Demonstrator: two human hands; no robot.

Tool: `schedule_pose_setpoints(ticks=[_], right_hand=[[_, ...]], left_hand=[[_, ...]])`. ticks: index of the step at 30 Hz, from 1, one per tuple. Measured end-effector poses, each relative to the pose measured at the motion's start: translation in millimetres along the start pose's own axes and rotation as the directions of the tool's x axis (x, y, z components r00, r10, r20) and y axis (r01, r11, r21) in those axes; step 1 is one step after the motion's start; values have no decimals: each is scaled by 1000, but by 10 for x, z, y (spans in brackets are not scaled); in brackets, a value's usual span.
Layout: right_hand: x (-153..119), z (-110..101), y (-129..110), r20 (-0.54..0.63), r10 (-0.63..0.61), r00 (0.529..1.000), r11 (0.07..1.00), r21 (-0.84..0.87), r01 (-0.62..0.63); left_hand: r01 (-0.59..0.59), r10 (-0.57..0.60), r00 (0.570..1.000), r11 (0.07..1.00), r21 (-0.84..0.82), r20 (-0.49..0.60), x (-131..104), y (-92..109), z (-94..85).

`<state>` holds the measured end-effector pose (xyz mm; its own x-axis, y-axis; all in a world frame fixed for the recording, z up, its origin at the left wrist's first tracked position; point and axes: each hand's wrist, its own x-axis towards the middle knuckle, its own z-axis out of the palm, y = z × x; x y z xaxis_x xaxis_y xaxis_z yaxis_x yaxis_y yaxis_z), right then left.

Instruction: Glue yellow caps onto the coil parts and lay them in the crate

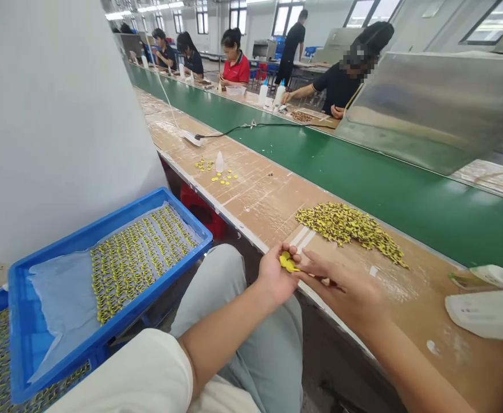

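Note:
My left hand [275, 276] is palm up over the table's front edge, its fingers curled around several small yellow discs [287, 262]. The discs overlap one another in the palm and under the fingertips. From the right, my right hand [357, 287] reaches in with its thumb and fingers pinched together, tips against the edge of the yellow discs. Whatever the pinch holds is too small to make out. Just beyond both hands, a pile of small yellow and dark brown pieces [348, 226] lies on the cardboard-covered table [260, 198].
Left of my knees, a blue tray [117, 226] holds rows of yellow-brown pieces on a sheet. Loose yellow discs surround a small white bottle [219, 162]. A cup [498, 276] lies at right. Past the green belt [285, 155], several people sit working.

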<state>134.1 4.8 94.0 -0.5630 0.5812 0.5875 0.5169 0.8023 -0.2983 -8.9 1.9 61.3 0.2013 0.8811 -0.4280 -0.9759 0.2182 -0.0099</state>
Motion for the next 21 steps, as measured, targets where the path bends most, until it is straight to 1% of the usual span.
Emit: schedule_pose_setpoints(ticks=[2, 3, 5, 7, 10, 12, 15, 18, 21], right_hand=[[-66, -77, 51, -75, -98, 992, 994, -61, 93], [-99, -118, 76, -94, -147, 985, 987, -83, 139], [-151, -200, 109, -84, -236, 968, 969, -101, 227], [-173, -281, 100, -23, -287, 958, 953, -110, 283], [-167, -370, 31, 60, -299, 952, 943, -135, 304], [-168, -388, -3, 64, -288, 955, 941, -164, 295], [-206, -342, 17, 40, -282, 959, 942, -177, 284], [-257, -241, 88, -64, -281, 957, 942, -207, 263], [-279, -147, 148, -197, -295, 935, 935, -259, 241]], left_hand=[[69, -75, 996, 992, 104, 52, -41, 12, -44], [129, -144, 986, 980, 154, 87, -72, 16, -65], [220, -264, 950, 945, 241, 168, -147, 16, -95], [232, -305, 928, 923, 308, 215, -226, 5, -106], [174, -277, 930, 910, 377, 241, -305, -35, -109], [103, -224, 939, 908, 406, 262, -319, -70, -120], [25, -161, 946, 902, 430, 283, -297, -119, -144], [-23, -111, 953, 901, 434, 281, -258, -147, -158], [-45, -77, 963, 897, 439, 257, -222, -151, -164]])
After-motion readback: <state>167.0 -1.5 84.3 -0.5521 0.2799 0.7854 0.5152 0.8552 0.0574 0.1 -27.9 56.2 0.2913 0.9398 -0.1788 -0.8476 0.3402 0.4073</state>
